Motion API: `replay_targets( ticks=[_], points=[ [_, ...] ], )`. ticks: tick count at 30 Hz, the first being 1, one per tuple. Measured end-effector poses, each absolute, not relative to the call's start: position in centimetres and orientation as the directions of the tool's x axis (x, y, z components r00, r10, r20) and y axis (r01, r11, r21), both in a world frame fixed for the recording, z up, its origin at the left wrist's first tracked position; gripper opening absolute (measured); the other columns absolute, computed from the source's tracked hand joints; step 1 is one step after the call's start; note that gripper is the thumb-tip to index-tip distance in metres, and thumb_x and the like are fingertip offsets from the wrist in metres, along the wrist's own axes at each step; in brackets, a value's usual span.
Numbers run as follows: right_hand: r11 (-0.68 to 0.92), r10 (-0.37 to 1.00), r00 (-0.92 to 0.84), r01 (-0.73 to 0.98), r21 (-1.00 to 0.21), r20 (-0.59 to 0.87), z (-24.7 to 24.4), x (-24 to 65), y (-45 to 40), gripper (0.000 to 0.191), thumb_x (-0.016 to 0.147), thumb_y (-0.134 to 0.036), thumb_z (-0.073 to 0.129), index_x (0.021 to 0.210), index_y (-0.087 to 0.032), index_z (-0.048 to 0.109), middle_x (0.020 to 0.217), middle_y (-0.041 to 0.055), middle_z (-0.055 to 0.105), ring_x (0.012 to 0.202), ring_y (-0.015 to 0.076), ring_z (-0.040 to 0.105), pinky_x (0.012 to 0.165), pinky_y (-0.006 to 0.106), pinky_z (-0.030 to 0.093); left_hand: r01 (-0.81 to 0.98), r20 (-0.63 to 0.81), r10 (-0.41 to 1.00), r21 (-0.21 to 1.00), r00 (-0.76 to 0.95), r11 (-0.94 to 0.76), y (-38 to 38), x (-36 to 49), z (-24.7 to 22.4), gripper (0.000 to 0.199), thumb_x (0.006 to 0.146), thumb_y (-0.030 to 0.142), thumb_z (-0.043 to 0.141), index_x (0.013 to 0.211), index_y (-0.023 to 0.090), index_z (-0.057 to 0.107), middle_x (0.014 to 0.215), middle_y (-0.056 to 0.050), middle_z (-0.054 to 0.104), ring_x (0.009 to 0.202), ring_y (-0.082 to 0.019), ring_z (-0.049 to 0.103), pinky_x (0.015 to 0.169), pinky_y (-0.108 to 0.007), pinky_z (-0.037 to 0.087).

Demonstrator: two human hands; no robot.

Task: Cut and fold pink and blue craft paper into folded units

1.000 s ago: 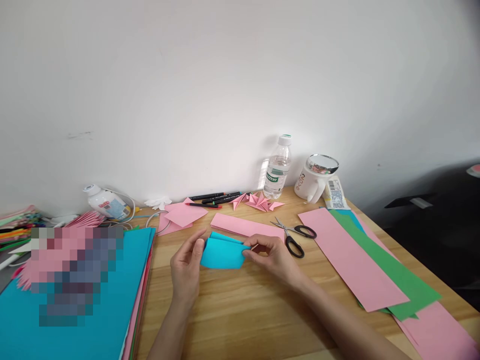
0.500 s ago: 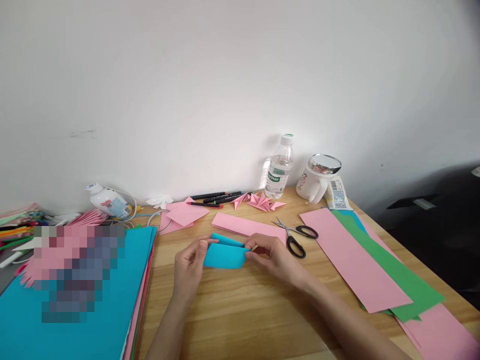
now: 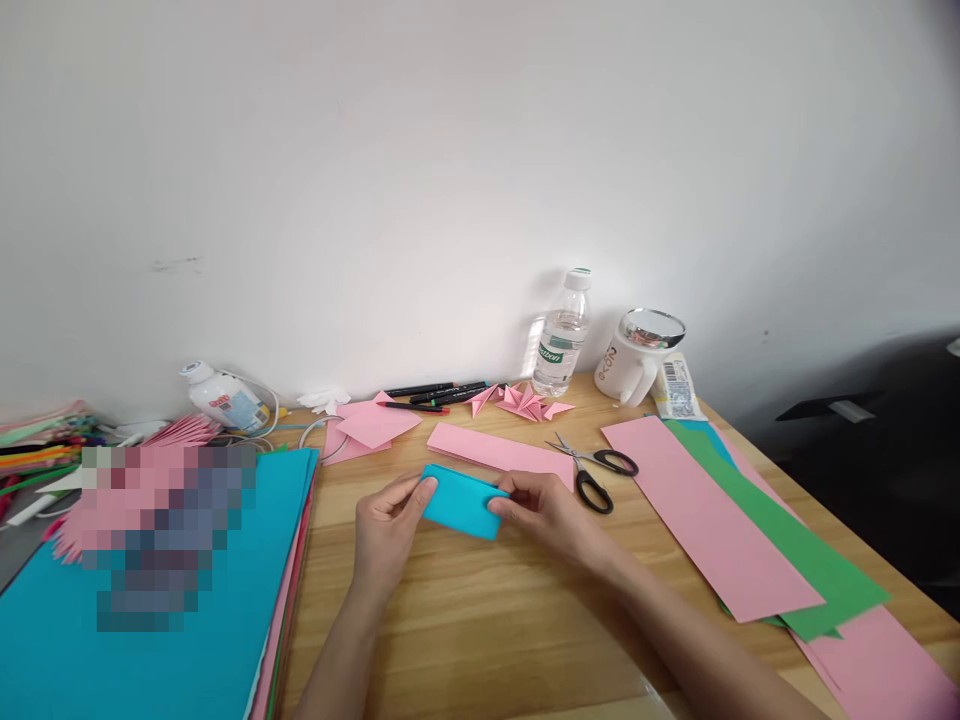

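The left hand and right hand pinch folded blue paper; a pink paper strip lies just beyond their fingers.

The blue sheet is made of smooth, matt paper; the counter is finished in grained wood. The scissors are bladed in metal, apparently handled in plastic.
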State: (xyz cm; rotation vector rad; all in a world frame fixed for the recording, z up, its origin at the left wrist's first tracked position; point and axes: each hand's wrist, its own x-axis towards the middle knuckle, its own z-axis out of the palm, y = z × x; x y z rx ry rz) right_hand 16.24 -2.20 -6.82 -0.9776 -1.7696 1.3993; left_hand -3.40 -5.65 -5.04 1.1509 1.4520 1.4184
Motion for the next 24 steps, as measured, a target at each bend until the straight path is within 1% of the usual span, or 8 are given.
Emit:
replay_targets(
  ticks=[4,7,9,11,14,17,22,24],
  points=[
    [0.11,0.868,-0.493,0.087,-0.99,0.053,-6.62,16.21,-2.38,0.026,0.078,-0.037,0.06,0.065,-0.016,0.053,0.07,0.0015,0.055,0.062,0.0121,0.047,0.055,0.024,0.037,-0.031,-0.015,0.942,1.0,-0.335,0.005,-5.48,-3.49,-5.72,0.023,0.057,0.03,0.077,0.075,0.018,0.075,0.083,-0.005,0.073,0.077,-0.024,0.065,0.071,-0.032,0.053],
    [0.099,0.897,-0.435,0.02,-0.995,0.08,-6.96,16.18,-2.23,0.021,0.076,-0.036,0.062,0.074,-0.016,0.055,0.07,0.0002,0.053,0.061,0.0113,0.047,0.055,0.023,0.038,-0.086,-0.025,0.936,0.996,-0.352,-0.006,-5.41,-3.27,-5.84,0.021,0.053,0.028,0.079,0.071,0.018,0.075,0.079,-0.006,0.073,0.073,-0.022,0.066,0.068,-0.032,0.054],
    [0.094,0.917,-0.385,-0.046,-0.995,0.105,-7.29,16.1,-2.09,0.021,0.076,-0.035,0.063,0.082,-0.018,0.054,0.071,-0.0008,0.052,0.062,0.0109,0.047,0.055,0.022,0.038,-0.11,-0.006,0.931,0.993,-0.364,-0.037,-5.43,-3.04,-5.75,0.02,0.052,0.026,0.08,0.069,0.018,0.074,0.075,-0.005,0.073,0.069,-0.02,0.065,0.064,-0.029,0.054],
    [0.11,0.93,-0.343,-0.082,-0.991,0.131,-7.51,15.99,-2.03,0.022,0.075,-0.035,0.064,0.085,-0.019,0.053,0.071,-0.001,0.051,0.063,0.011,0.047,0.056,0.022,0.039,-0.123,0.006,0.925,0.991,-0.379,-0.057,-5.48,-2.84,-5.56,0.021,0.051,0.024,0.08,0.07,0.018,0.074,0.071,-0.004,0.072,0.066,-0.018,0.065,0.061,-0.026,0.053],
    [0.148,0.939,-0.307,-0.05,-0.988,0.156,-7.47,15.86,-2.11,0.02,0.075,-0.035,0.065,0.083,-0.019,0.055,0.07,-0.0007,0.052,0.062,0.0111,0.047,0.056,0.023,0.04,-0.131,0.008,0.921,0.989,-0.389,-0.064,-5.55,-2.77,-5.3,0.031,0.052,0.022,0.08,0.082,0.021,0.073,0.071,-0.001,0.072,0.066,-0.014,0.064,0.059,-0.021,0.051],
    [0.181,0.94,-0.291,-0.018,-0.983,0.179,-7.2,15.88,-2.28,0.017,0.076,-0.034,0.064,0.082,-0.019,0.056,0.07,-0.0002,0.054,0.063,0.0118,0.049,0.058,0.024,0.042,-0.136,-0.009,0.919,0.99,-0.395,-0.049,-5.53,-2.92,-5.35,0.039,0.056,0.025,0.078,0.094,0.021,0.071,0.074,-0.001,0.072,0.068,-0.013,0.063,0.061,-0.02,0.05],
    [0.235,0.933,-0.291,0.038,-0.971,0.214,-6.91,16.13,-2.49,0.013,0.078,-0.03,0.062,0.084,-0.02,0.057,0.074,0.0006,0.057,0.066,0.0122,0.051,0.062,0.024,0.044,-0.136,-0.059,0.894,0.991,-0.445,-0.002,-5.4,-3.07,-6.05,0.029,0.053,0.031,0.079,0.078,0.018,0.075,0.077,-0.006,0.073,0.066,-0.017,0.064,0.065,-0.028,0.052],
    [0.246,0.929,-0.299,0.055,-0.968,0.219,-6.85,16.16,-2.57,0.013,0.078,-0.029,0.062,0.087,-0.02,0.058,0.076,0.001,0.058,0.067,0.0124,0.052,0.061,0.024,0.044,-0.137,-0.049,0.893,0.991,-0.447,-0.014,-5.37,-3.09,-6.24,0.03,0.052,0.031,0.079,0.078,0.018,0.075,0.076,-0.006,0.073,0.065,-0.017,0.064,0.063,-0.027,0.052]
  ],
)
